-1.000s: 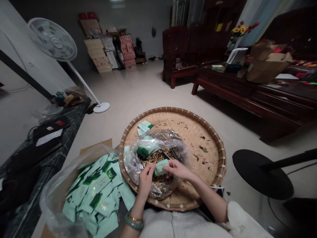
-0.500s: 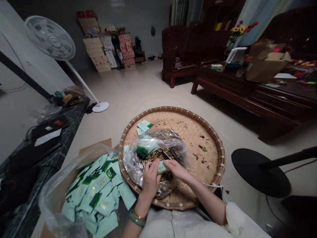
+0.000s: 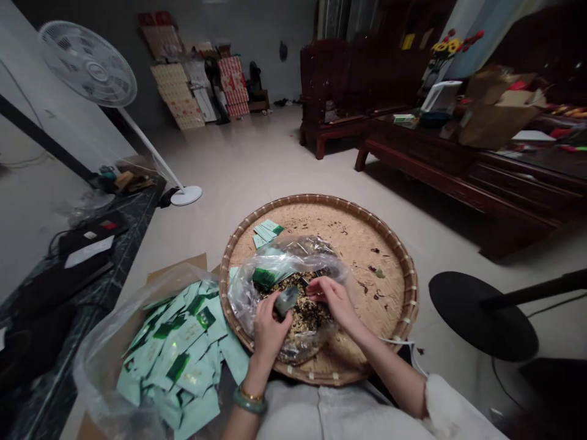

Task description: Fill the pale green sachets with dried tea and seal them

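Note:
My left hand (image 3: 269, 332) grips a pale green sachet (image 3: 287, 301) by its lower end, tilted above dried tea leaves (image 3: 305, 316). The leaves lie in a clear plastic bag (image 3: 243, 299) resting on a round woven bamboo tray (image 3: 321, 200). My right hand (image 3: 334, 300) hovers at the leaves with its fingers apart, and nothing shows in them. A dark green-topped sachet (image 3: 265, 278) lies at the bag's mouth. A small stack of sachets (image 3: 266, 233) sits on the tray. Many more fill a plastic bag (image 3: 174, 348) by my left hand.
A dark marble counter (image 3: 123, 226) with a black folder runs along the left. A standing fan (image 3: 87, 64) is behind it. A round black stand base (image 3: 481, 315) is at right. Dark wooden furniture (image 3: 413, 140) with cardboard boxes stands beyond the tray.
My right hand has let go of the sachet and moved right, leaving it in my left hand alone. The sachet has tilted upright over the leaves.

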`<state>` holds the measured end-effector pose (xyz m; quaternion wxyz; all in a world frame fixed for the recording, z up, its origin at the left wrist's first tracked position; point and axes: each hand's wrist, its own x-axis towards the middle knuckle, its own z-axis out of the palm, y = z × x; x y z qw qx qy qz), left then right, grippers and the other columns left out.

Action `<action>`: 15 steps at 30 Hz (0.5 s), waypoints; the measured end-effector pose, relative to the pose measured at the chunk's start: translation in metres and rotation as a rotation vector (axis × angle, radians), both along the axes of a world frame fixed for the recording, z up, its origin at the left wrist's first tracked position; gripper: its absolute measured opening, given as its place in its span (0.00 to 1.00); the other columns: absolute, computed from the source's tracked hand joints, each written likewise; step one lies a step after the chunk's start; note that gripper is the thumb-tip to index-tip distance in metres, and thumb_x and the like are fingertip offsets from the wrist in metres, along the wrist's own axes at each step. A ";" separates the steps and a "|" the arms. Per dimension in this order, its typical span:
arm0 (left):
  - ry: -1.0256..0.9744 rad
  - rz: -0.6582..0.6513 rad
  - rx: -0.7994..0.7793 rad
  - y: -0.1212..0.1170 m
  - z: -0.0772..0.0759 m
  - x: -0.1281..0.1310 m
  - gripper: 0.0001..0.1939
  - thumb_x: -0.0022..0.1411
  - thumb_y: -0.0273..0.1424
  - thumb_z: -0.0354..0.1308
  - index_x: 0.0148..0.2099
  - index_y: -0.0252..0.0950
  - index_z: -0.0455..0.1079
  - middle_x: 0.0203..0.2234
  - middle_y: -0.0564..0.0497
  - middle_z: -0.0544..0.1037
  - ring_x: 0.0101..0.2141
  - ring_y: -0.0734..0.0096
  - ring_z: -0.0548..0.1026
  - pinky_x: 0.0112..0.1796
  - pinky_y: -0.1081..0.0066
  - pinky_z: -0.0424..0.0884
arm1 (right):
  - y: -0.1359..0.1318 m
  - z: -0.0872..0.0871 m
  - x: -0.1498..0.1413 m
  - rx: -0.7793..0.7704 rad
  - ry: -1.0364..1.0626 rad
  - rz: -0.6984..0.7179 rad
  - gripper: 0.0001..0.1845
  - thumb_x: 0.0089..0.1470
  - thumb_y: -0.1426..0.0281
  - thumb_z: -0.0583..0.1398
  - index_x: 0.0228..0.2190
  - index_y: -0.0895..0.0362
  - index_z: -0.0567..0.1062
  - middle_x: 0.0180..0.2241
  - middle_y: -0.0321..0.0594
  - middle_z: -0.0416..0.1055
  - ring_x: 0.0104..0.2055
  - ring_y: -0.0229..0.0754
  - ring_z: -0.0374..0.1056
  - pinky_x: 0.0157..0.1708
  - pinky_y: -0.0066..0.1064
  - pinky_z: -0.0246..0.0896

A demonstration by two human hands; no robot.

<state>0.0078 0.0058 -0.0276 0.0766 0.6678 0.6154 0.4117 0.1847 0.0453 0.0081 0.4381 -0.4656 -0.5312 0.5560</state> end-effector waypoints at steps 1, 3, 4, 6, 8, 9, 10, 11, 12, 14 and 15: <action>-0.027 0.024 0.000 0.001 0.000 -0.002 0.21 0.53 0.27 0.58 0.50 0.35 0.66 0.42 0.43 0.75 0.42 0.59 0.73 0.39 0.61 0.74 | 0.000 -0.006 0.000 -0.001 -0.095 0.067 0.23 0.59 0.57 0.48 0.35 0.60 0.75 0.34 0.48 0.76 0.36 0.47 0.73 0.38 0.40 0.68; -0.083 0.059 0.003 0.001 0.001 -0.005 0.20 0.53 0.28 0.58 0.50 0.35 0.66 0.43 0.43 0.73 0.43 0.60 0.73 0.38 0.62 0.74 | -0.001 -0.020 -0.002 0.112 -0.353 0.184 0.16 0.57 0.66 0.50 0.39 0.60 0.75 0.40 0.50 0.75 0.43 0.49 0.71 0.46 0.42 0.65; -0.108 0.075 0.007 0.001 0.002 -0.005 0.20 0.53 0.29 0.58 0.50 0.34 0.67 0.42 0.43 0.72 0.42 0.60 0.73 0.38 0.63 0.75 | -0.001 -0.026 -0.003 0.188 -0.467 0.215 0.17 0.57 0.71 0.50 0.43 0.60 0.74 0.44 0.50 0.74 0.48 0.48 0.69 0.50 0.42 0.62; -0.142 0.096 0.012 0.000 0.002 -0.006 0.19 0.53 0.29 0.59 0.48 0.34 0.68 0.40 0.44 0.71 0.41 0.62 0.73 0.36 0.65 0.75 | 0.000 -0.033 -0.009 0.308 -0.664 0.237 0.22 0.54 0.78 0.49 0.50 0.62 0.69 0.52 0.52 0.67 0.55 0.47 0.63 0.56 0.42 0.56; -0.160 0.101 0.018 -0.001 0.002 -0.007 0.19 0.52 0.29 0.59 0.48 0.34 0.68 0.39 0.45 0.70 0.39 0.63 0.73 0.35 0.67 0.75 | 0.006 -0.033 -0.017 0.357 -0.835 0.251 0.29 0.51 0.83 0.49 0.56 0.66 0.61 0.59 0.57 0.57 0.60 0.48 0.55 0.58 0.41 0.53; -0.164 0.097 0.022 -0.001 0.002 -0.007 0.19 0.52 0.29 0.59 0.48 0.34 0.68 0.38 0.45 0.70 0.38 0.64 0.73 0.34 0.68 0.76 | 0.010 -0.030 -0.022 0.362 -0.916 0.260 0.32 0.49 0.85 0.49 0.58 0.67 0.58 0.61 0.59 0.53 0.61 0.49 0.53 0.57 0.41 0.53; -0.166 0.094 0.027 -0.001 0.002 -0.007 0.19 0.52 0.29 0.59 0.48 0.33 0.68 0.38 0.45 0.70 0.38 0.64 0.73 0.34 0.68 0.76 | 0.015 -0.027 -0.027 0.363 -0.989 0.277 0.35 0.48 0.86 0.50 0.59 0.68 0.55 0.62 0.60 0.50 0.62 0.50 0.52 0.57 0.41 0.54; -0.164 0.093 0.033 -0.001 0.002 -0.008 0.19 0.52 0.30 0.59 0.47 0.33 0.68 0.38 0.45 0.70 0.37 0.64 0.73 0.33 0.68 0.76 | 0.019 -0.022 -0.033 0.362 -1.054 0.289 0.36 0.47 0.86 0.50 0.59 0.68 0.55 0.61 0.60 0.50 0.61 0.51 0.52 0.56 0.41 0.55; -0.157 0.095 0.041 -0.001 0.002 -0.008 0.18 0.52 0.30 0.59 0.47 0.32 0.68 0.37 0.45 0.70 0.37 0.64 0.73 0.34 0.68 0.75 | 0.023 -0.017 -0.039 0.363 -1.108 0.307 0.35 0.48 0.86 0.50 0.59 0.67 0.55 0.61 0.61 0.51 0.60 0.53 0.53 0.55 0.42 0.56; -0.134 0.104 0.057 -0.001 0.003 -0.009 0.18 0.51 0.30 0.59 0.46 0.32 0.68 0.36 0.45 0.70 0.37 0.64 0.73 0.35 0.66 0.75 | 0.027 -0.008 -0.047 0.359 -1.184 0.361 0.30 0.50 0.84 0.51 0.56 0.67 0.61 0.57 0.61 0.56 0.58 0.55 0.55 0.52 0.41 0.58; -0.126 0.109 0.060 -0.001 0.004 -0.009 0.18 0.51 0.29 0.59 0.46 0.32 0.68 0.36 0.45 0.70 0.37 0.63 0.73 0.36 0.65 0.75 | 0.027 -0.004 -0.049 0.358 -1.202 0.390 0.26 0.50 0.83 0.51 0.53 0.66 0.65 0.55 0.60 0.59 0.56 0.55 0.57 0.50 0.41 0.60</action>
